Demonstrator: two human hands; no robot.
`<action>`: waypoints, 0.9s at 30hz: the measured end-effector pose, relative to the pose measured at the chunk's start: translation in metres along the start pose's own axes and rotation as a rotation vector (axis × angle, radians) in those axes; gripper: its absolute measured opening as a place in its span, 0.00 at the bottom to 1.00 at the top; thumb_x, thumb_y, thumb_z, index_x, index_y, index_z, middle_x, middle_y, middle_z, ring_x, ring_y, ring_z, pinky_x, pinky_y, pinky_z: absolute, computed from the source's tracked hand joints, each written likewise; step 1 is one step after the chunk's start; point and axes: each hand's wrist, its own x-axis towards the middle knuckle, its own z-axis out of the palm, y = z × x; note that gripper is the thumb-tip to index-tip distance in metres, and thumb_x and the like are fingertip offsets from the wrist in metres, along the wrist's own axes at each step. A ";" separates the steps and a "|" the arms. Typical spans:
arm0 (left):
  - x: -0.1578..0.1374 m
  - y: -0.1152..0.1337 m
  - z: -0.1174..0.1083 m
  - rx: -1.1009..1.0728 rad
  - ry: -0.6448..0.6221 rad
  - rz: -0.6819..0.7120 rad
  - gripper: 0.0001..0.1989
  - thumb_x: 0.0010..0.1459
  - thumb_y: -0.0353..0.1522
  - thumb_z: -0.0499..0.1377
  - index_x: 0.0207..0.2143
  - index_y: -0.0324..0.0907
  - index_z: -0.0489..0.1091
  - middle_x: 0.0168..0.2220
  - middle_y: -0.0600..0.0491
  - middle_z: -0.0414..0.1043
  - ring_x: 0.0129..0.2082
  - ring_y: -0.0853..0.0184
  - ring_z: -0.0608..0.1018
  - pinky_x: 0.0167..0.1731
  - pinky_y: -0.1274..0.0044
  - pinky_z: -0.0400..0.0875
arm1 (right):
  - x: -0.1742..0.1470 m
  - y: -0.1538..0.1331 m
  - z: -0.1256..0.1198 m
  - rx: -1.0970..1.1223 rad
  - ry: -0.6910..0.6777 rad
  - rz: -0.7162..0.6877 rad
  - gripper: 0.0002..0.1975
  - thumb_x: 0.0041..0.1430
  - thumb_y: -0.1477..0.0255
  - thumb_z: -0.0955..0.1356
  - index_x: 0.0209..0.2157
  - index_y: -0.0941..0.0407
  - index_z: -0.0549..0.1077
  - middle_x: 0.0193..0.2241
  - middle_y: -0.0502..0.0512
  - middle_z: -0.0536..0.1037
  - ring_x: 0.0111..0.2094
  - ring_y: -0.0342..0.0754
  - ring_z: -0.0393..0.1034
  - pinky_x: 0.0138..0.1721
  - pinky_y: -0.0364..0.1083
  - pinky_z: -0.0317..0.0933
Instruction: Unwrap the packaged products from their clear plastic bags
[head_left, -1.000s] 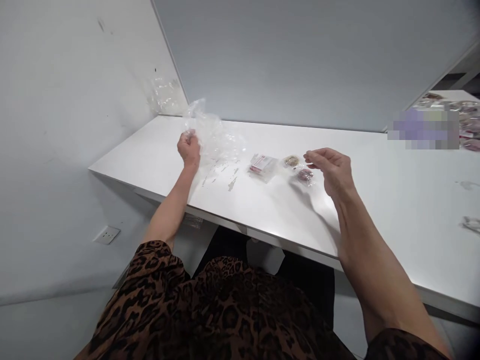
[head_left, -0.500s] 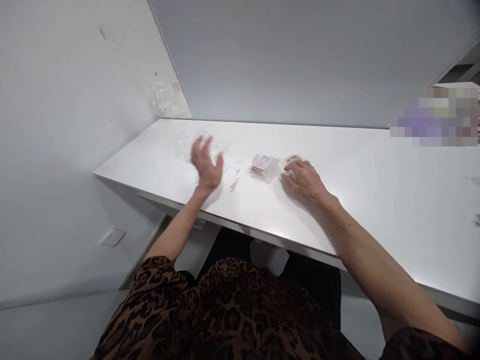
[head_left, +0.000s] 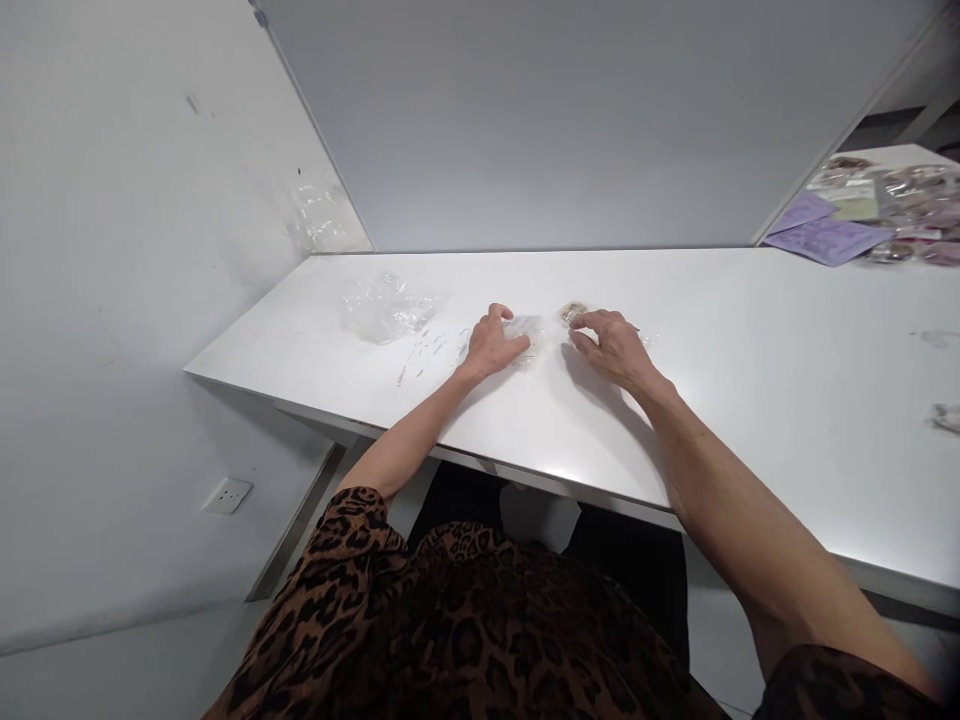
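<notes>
My left hand (head_left: 495, 342) lies over the left side of a flat clear packet (head_left: 529, 328) on the white table. Its thumb and fingers are apart, and the hand hides part of the packet. To the right, my right hand (head_left: 611, 347) has its thumb and forefinger close together at the near edge of a small clear bag (head_left: 574, 311). Something gold-brown shows inside that bag, too small to name. Clear film also shows just right of the hand.
A crumpled clear plastic bag (head_left: 390, 308) lies on the left of the white table (head_left: 750, 400). Grey flecks (head_left: 427, 345) mark the surface near it. Purple packets (head_left: 829, 238) and several bagged items sit far right. A grey panel (head_left: 562, 120) stands behind.
My left hand has moved right, from beside the crumpled plastic bag onto the flat packet. My right hand stays by the small bag. The view has shifted slightly.
</notes>
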 end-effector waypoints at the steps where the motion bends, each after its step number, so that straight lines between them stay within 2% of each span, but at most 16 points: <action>1: 0.001 -0.001 0.000 -0.145 0.013 -0.053 0.22 0.51 0.35 0.67 0.46 0.47 0.62 0.41 0.51 0.70 0.42 0.61 0.74 0.45 0.71 0.66 | 0.000 -0.004 0.001 0.093 -0.004 0.028 0.14 0.59 0.58 0.68 0.38 0.53 0.77 0.41 0.61 0.79 0.44 0.59 0.71 0.51 0.61 0.65; 4: 0.005 0.002 0.001 -0.584 0.020 -0.177 0.21 0.52 0.35 0.68 0.44 0.46 0.62 0.35 0.57 0.70 0.29 0.72 0.70 0.33 0.77 0.62 | -0.004 -0.016 0.001 0.390 -0.053 0.154 0.25 0.58 0.50 0.71 0.49 0.52 0.74 0.47 0.58 0.77 0.44 0.55 0.72 0.49 0.58 0.68; 6: 0.006 0.011 0.005 -0.786 0.027 -0.210 0.20 0.51 0.34 0.69 0.42 0.45 0.63 0.33 0.58 0.70 0.25 0.75 0.67 0.28 0.79 0.58 | -0.006 -0.022 0.001 0.568 -0.099 0.230 0.36 0.54 0.47 0.74 0.59 0.50 0.68 0.53 0.58 0.75 0.48 0.55 0.73 0.47 0.56 0.71; 8: 0.008 0.023 0.010 -0.948 0.008 -0.227 0.18 0.50 0.33 0.70 0.39 0.44 0.65 0.31 0.59 0.70 0.23 0.77 0.66 0.24 0.80 0.55 | -0.007 -0.026 0.001 0.698 -0.123 0.276 0.44 0.49 0.48 0.78 0.63 0.47 0.62 0.55 0.57 0.75 0.48 0.54 0.73 0.44 0.53 0.72; 11: 0.011 0.036 0.016 -1.190 -0.125 -0.275 0.13 0.52 0.33 0.69 0.35 0.43 0.68 0.29 0.59 0.69 0.23 0.77 0.69 0.24 0.80 0.60 | -0.003 -0.028 0.002 0.815 -0.033 0.317 0.44 0.41 0.51 0.82 0.57 0.48 0.64 0.49 0.53 0.77 0.42 0.50 0.75 0.38 0.49 0.73; 13: 0.012 0.039 0.020 -1.349 -0.208 -0.317 0.10 0.53 0.33 0.67 0.36 0.43 0.69 0.31 0.57 0.73 0.27 0.73 0.74 0.29 0.78 0.69 | 0.004 -0.024 -0.001 0.929 0.122 0.340 0.38 0.40 0.50 0.81 0.48 0.49 0.66 0.42 0.51 0.78 0.38 0.47 0.75 0.37 0.47 0.73; 15: 0.013 0.038 0.021 -1.475 -0.229 -0.344 0.09 0.55 0.33 0.65 0.39 0.43 0.71 0.35 0.55 0.76 0.33 0.70 0.79 0.37 0.75 0.75 | 0.010 -0.019 -0.005 1.073 0.287 0.340 0.34 0.42 0.47 0.79 0.42 0.49 0.65 0.38 0.49 0.77 0.38 0.47 0.77 0.39 0.47 0.74; 17: 0.013 0.035 0.022 -1.535 -0.219 -0.349 0.09 0.57 0.33 0.64 0.41 0.43 0.72 0.39 0.53 0.78 0.38 0.68 0.80 0.42 0.73 0.76 | 0.013 -0.016 -0.010 1.147 0.379 0.336 0.32 0.44 0.46 0.78 0.40 0.49 0.64 0.37 0.49 0.77 0.40 0.47 0.78 0.41 0.47 0.74; 18: 0.013 0.034 0.023 -1.540 -0.217 -0.351 0.08 0.58 0.32 0.64 0.41 0.43 0.73 0.40 0.52 0.78 0.40 0.68 0.80 0.44 0.73 0.76 | 0.013 -0.016 -0.011 1.140 0.375 0.343 0.31 0.44 0.46 0.78 0.39 0.49 0.65 0.38 0.50 0.77 0.41 0.48 0.78 0.41 0.47 0.75; 23: 0.008 0.029 0.030 -1.523 -0.305 -0.378 0.07 0.60 0.26 0.62 0.41 0.40 0.75 0.41 0.50 0.79 0.43 0.66 0.80 0.50 0.70 0.75 | 0.004 -0.027 -0.003 0.940 0.181 0.384 0.31 0.42 0.48 0.80 0.42 0.50 0.72 0.42 0.51 0.78 0.42 0.48 0.76 0.40 0.48 0.72; 27: 0.002 0.027 0.036 -1.462 -0.450 -0.337 0.11 0.58 0.24 0.64 0.45 0.39 0.76 0.40 0.49 0.80 0.42 0.64 0.80 0.55 0.64 0.74 | 0.002 -0.031 0.004 0.971 0.186 0.382 0.32 0.36 0.54 0.82 0.41 0.50 0.72 0.40 0.49 0.79 0.43 0.50 0.75 0.41 0.50 0.70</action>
